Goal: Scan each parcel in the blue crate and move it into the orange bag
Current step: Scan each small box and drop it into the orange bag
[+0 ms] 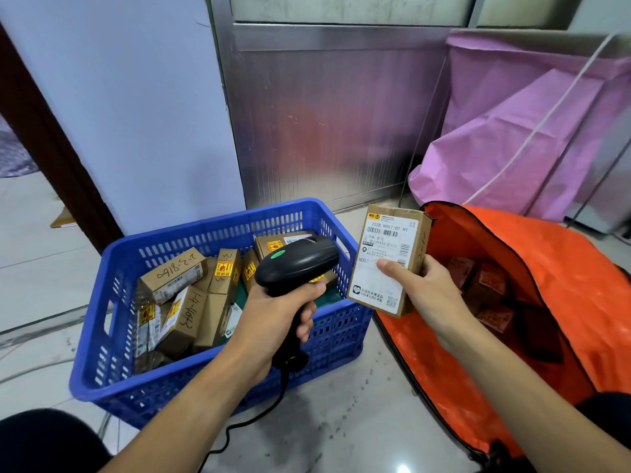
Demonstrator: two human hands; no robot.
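The left hand (276, 315) grips the scanner (297, 264). The right hand (426, 291) holds a box (389, 257), fingers curled around it, beside the bag (563, 268).

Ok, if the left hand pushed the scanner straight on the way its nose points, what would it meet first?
Most likely the parcel held by the right hand: the scanner in the left hand aims at its label. Depth is unclear.
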